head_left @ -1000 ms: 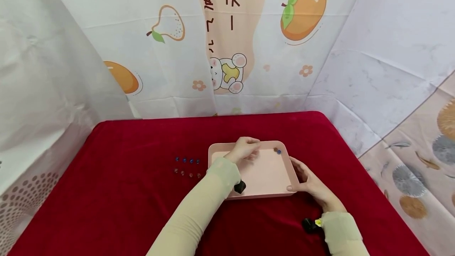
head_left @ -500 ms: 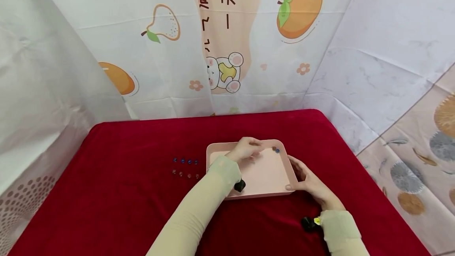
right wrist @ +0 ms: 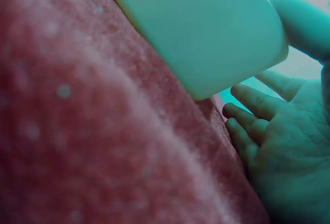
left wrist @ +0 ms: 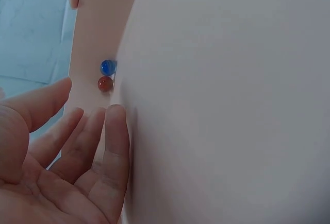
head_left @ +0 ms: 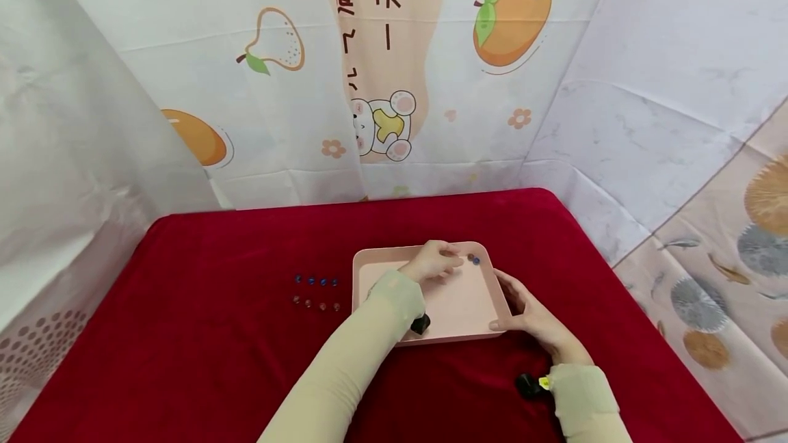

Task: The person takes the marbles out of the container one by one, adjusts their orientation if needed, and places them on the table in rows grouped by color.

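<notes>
A pale pink tray [head_left: 462, 303] lies on the red cloth. In its back right corner a blue marble [head_left: 477, 261] and a reddish-brown marble [head_left: 470, 257] rest side by side. Over the tray floor, my left hand [head_left: 434, 262] has its fingers loosely extended just short of the pair. The left wrist view shows that hand [left wrist: 67, 167] holding nothing, with the red marble [left wrist: 105, 84] closest to its fingertips. My right hand [head_left: 535, 316] grips the tray's right side, thumb on the rim near the front corner, fingers along the outside wall.
Left of the tray on the cloth sit a row of blue marbles [head_left: 311, 280] and, nearer, a row of reddish marbles [head_left: 323, 307]. A printed white curtain [head_left: 277, 108] hangs behind the table. Black wrist cameras [head_left: 421, 324] sit at both wrists.
My left hand has moved right across the tray, closer to the two marbles in the corner. My right hand keeps its place on the tray. The head view has shifted slightly.
</notes>
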`<state>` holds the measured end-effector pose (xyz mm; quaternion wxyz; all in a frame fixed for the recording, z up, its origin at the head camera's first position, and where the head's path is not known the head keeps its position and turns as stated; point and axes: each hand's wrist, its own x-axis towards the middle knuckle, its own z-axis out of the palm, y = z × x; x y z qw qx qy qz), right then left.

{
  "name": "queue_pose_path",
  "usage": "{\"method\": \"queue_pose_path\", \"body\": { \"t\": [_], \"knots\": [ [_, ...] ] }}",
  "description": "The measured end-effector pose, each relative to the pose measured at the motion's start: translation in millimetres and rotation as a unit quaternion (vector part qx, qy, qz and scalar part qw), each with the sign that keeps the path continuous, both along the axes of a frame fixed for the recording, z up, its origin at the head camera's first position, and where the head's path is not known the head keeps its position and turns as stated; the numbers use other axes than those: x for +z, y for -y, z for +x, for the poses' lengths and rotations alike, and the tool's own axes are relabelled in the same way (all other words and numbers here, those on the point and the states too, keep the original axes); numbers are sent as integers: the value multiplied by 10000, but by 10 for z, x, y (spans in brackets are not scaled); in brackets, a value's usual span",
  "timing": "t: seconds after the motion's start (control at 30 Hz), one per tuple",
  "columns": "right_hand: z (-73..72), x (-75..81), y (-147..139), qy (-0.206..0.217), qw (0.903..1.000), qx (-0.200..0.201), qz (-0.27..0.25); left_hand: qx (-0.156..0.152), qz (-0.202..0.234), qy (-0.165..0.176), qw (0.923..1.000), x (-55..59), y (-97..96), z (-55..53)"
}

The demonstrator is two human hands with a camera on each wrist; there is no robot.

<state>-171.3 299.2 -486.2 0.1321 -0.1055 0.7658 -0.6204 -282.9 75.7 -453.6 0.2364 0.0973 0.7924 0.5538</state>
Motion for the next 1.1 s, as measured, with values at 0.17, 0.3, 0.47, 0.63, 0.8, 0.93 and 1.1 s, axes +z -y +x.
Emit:
{"method": "queue_pose_path", "body": {
  "t": [0.17, 0.3, 0.47, 0.63, 0.8, 0.93, 1.1],
  "knots": [
    [16, 7, -5, -13, 10000, -9, 72, -106, -103, -74, 9999, -36, -44, -7],
    [17, 8, -11, -10, 10000, 5, 87, -161, -221, -204, 9994, -45, -85, -7],
    [4, 5, -12, -54, 10000, 28, 12, -220, -381, -353, 9984, -31, -138, -10],
    [6, -8, -14, -151, 9999, 48, -43, -240, -549, -463, 9971, -36, -198, 7],
    [2, -16, -20, -204, 9997, 72, -88, -260, -880, -756, 9929, -28, -259, 21],
    [1, -16, -19, -193, 9997, 72, -96, -253, -999, -929, 9903, -27, -296, 23],
    [11, -15, -21, -138, 9999, 42, -42, -64, -1225, -1070, 9867, -69, -337, 10]
  ]
}}
